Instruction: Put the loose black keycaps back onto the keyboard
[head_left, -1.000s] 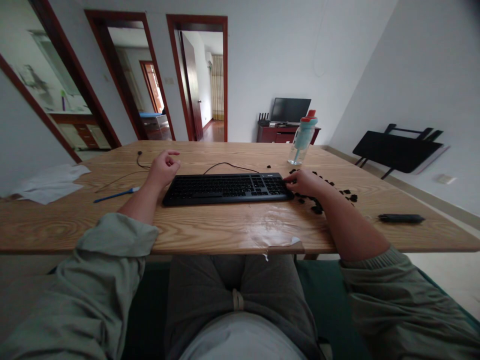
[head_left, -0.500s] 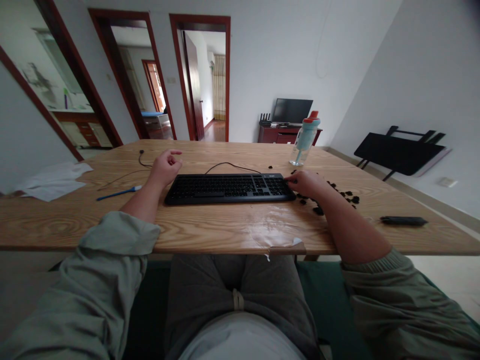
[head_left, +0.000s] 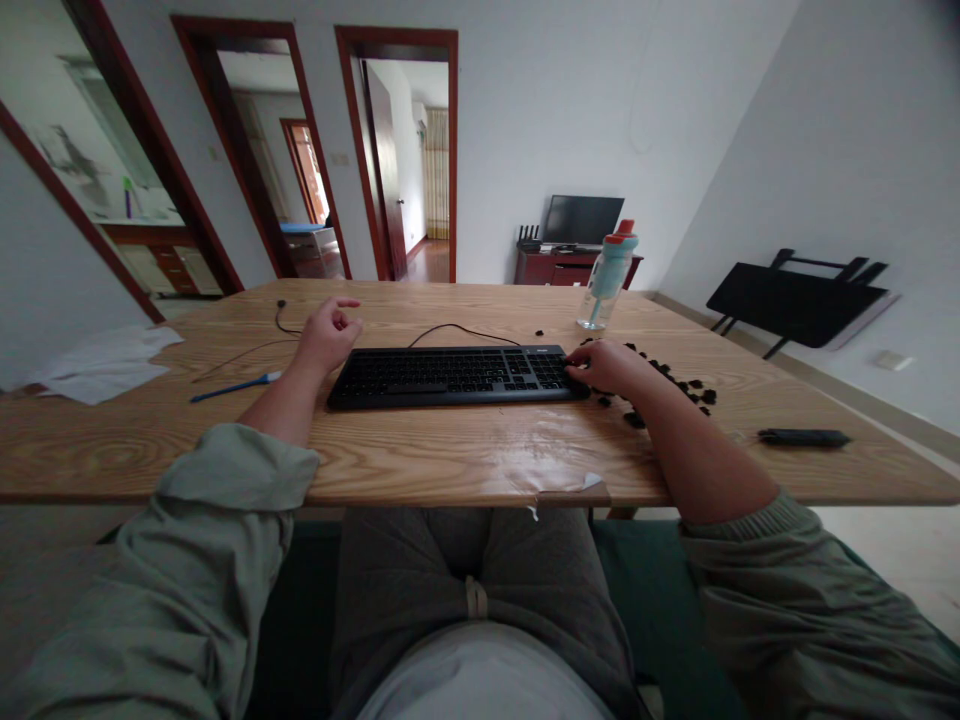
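A black keyboard (head_left: 457, 378) lies across the wooden table, some key positions at its right end looking different from the rest. My right hand (head_left: 607, 368) is at the keyboard's right end, fingers drawn together and fingertips on the keys; whatever they may hold is too small to make out. My left hand (head_left: 330, 330) hovers by the keyboard's upper left corner, its index finger stretched out and the others loosely curled, with nothing in it. Several small black keycaps (head_left: 694, 385) are scattered around and beyond my right forearm.
A clear bottle with a red lid (head_left: 604, 280) stands behind my right hand. A blue brush (head_left: 234, 387) and white paper (head_left: 112, 365) lie left on the table (head_left: 420, 450). A black pouch-like object (head_left: 804, 438) lies right. The keyboard's cable runs behind it.
The view has shifted very slightly. My right fingertips have moved a little on the keyboard's right end; my left hand keeps its pose.
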